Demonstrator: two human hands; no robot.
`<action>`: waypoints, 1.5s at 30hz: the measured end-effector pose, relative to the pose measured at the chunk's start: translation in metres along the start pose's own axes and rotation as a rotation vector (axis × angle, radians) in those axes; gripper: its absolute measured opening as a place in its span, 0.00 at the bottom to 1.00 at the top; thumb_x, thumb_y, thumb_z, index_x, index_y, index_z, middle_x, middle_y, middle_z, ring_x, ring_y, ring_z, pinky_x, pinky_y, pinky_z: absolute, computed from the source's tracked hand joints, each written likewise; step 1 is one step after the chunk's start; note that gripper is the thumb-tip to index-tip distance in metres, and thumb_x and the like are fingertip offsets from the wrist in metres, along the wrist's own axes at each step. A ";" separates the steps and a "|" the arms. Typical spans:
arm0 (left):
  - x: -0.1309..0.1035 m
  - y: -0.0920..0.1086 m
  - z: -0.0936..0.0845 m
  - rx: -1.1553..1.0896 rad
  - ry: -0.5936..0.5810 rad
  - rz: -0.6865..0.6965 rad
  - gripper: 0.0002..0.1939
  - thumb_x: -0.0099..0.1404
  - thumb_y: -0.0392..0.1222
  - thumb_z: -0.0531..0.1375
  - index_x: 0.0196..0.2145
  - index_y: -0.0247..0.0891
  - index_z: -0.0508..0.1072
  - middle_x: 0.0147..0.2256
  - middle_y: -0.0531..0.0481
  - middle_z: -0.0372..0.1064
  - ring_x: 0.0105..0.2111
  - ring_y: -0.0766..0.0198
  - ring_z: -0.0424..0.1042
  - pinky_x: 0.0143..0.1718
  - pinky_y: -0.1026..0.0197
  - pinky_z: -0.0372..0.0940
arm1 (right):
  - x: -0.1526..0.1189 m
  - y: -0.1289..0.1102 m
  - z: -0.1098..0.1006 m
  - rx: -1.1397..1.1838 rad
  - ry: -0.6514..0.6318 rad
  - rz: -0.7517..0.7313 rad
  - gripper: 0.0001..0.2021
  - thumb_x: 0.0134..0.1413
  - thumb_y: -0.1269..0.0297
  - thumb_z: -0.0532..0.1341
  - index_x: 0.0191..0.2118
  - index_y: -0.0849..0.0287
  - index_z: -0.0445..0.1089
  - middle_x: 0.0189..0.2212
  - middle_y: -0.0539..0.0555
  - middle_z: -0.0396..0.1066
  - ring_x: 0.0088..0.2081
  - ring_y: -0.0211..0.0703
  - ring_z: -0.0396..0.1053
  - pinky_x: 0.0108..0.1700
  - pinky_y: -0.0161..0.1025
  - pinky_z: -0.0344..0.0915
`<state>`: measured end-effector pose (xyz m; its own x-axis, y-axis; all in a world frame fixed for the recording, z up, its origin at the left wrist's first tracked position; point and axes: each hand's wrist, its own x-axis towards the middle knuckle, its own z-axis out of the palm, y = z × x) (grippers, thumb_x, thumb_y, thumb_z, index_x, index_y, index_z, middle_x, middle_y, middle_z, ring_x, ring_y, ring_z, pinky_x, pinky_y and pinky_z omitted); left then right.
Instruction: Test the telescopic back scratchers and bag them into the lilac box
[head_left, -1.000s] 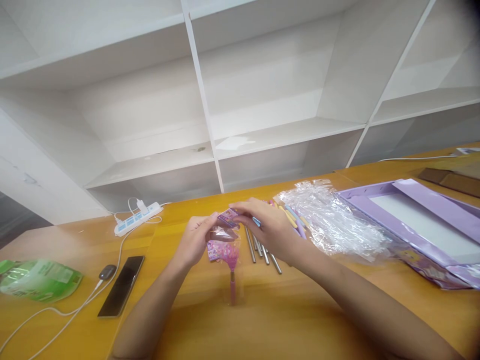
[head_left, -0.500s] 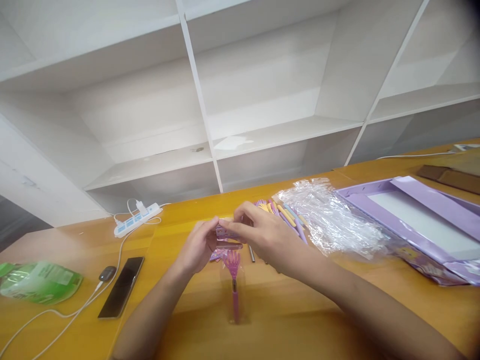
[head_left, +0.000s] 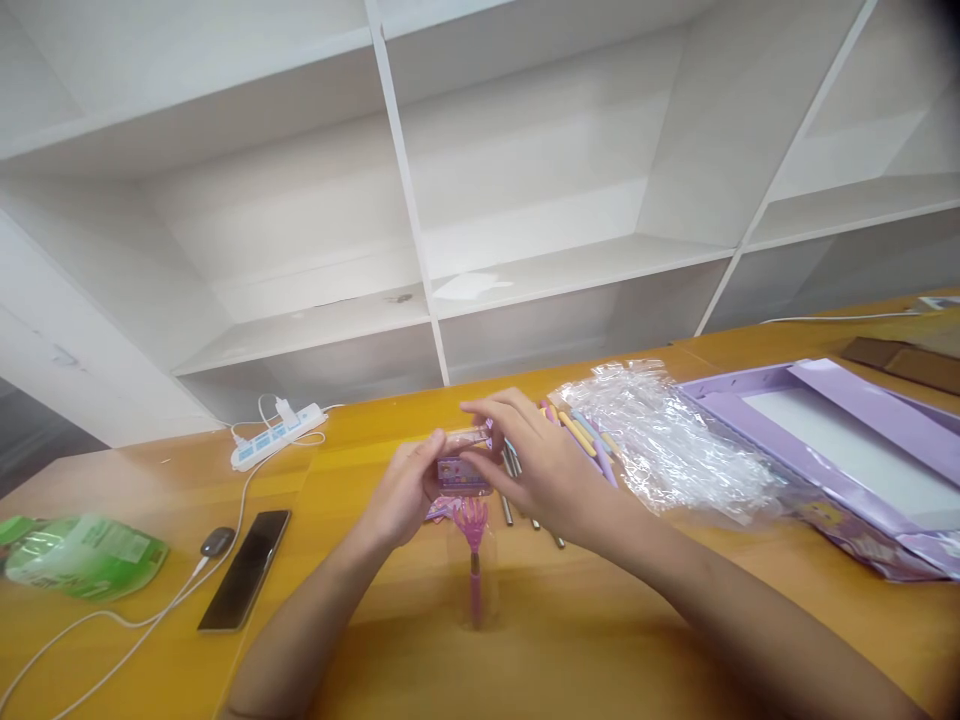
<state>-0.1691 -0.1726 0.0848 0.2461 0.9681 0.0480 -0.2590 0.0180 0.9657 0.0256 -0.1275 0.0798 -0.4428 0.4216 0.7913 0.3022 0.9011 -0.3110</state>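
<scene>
My left hand [head_left: 401, 490] is closed on the left side of a small clear box [head_left: 463, 478] with a purple printed front, holding it above the table. My right hand [head_left: 536, 460] is at the box's right side, its fingers stretched out over the top and its thumb lower, across the front. Whether that thumb presses on the box I cannot tell. Below, a pink hand-shaped stick [head_left: 474, 560] with a dark band lies in a clear wrapper. Small printed pieces [head_left: 441, 509] show partly behind it, under my hands.
Silver rods [head_left: 508, 500] and coloured sticks [head_left: 581, 432] lie behind my right hand. Crumpled clear wrappers [head_left: 667, 440] and a purple tray-like box [head_left: 720, 400] are to the right. Leftward are a phone [head_left: 246, 570], a green bottle [head_left: 86, 558], a cable and a power strip [head_left: 277, 437]. White shelves [head_left: 525, 285] stand behind.
The small box has tipped so its purple printed front faces me. My right hand's fingers have spread from a pinch and shifted slightly right; more silver rods show beneath.
</scene>
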 end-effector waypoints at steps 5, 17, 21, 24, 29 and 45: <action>0.005 -0.009 -0.010 0.156 -0.076 -0.005 0.32 0.67 0.65 0.67 0.54 0.34 0.81 0.46 0.37 0.81 0.41 0.50 0.82 0.44 0.52 0.75 | 0.005 0.010 0.005 0.148 0.097 0.055 0.05 0.71 0.69 0.62 0.41 0.55 0.73 0.37 0.52 0.73 0.39 0.40 0.71 0.42 0.39 0.69; 0.014 -0.019 -0.014 0.301 -0.060 -0.061 0.25 0.69 0.63 0.65 0.39 0.33 0.77 0.34 0.42 0.79 0.27 0.61 0.76 0.25 0.63 0.66 | 0.007 0.020 0.001 0.095 0.047 -0.090 0.13 0.73 0.68 0.58 0.45 0.48 0.81 0.33 0.51 0.65 0.34 0.37 0.64 0.35 0.37 0.61; 0.011 -0.016 -0.013 0.300 -0.066 -0.030 0.25 0.69 0.62 0.66 0.37 0.33 0.76 0.32 0.43 0.78 0.25 0.62 0.75 0.24 0.64 0.65 | 0.009 0.018 0.004 0.037 -0.026 0.061 0.12 0.73 0.58 0.61 0.37 0.53 0.77 0.30 0.50 0.67 0.31 0.38 0.62 0.33 0.38 0.59; 0.009 -0.016 -0.012 0.299 -0.074 -0.003 0.24 0.69 0.61 0.66 0.38 0.34 0.75 0.32 0.44 0.77 0.26 0.62 0.75 0.24 0.64 0.65 | 0.010 0.015 -0.001 0.080 -0.106 0.198 0.17 0.72 0.52 0.62 0.32 0.55 0.71 0.28 0.49 0.69 0.29 0.37 0.65 0.32 0.38 0.62; 0.007 -0.021 -0.018 0.269 -0.036 0.070 0.24 0.67 0.62 0.68 0.37 0.34 0.78 0.31 0.44 0.78 0.25 0.62 0.75 0.25 0.64 0.66 | 0.008 0.020 -0.014 -0.020 -0.143 -0.142 0.09 0.73 0.56 0.61 0.47 0.52 0.76 0.38 0.54 0.75 0.37 0.42 0.71 0.38 0.40 0.67; 0.005 -0.023 -0.008 0.363 0.068 0.080 0.34 0.72 0.69 0.57 0.35 0.32 0.81 0.31 0.40 0.78 0.20 0.64 0.69 0.18 0.64 0.57 | 0.007 0.019 0.009 0.556 -0.410 0.452 0.21 0.71 0.42 0.60 0.37 0.57 0.64 0.27 0.46 0.69 0.30 0.36 0.65 0.33 0.35 0.62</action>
<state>-0.1699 -0.1665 0.0610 0.1732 0.9774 0.1214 0.0757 -0.1362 0.9878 0.0207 -0.1064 0.0743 -0.6843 0.6620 0.3058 0.1109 0.5089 -0.8536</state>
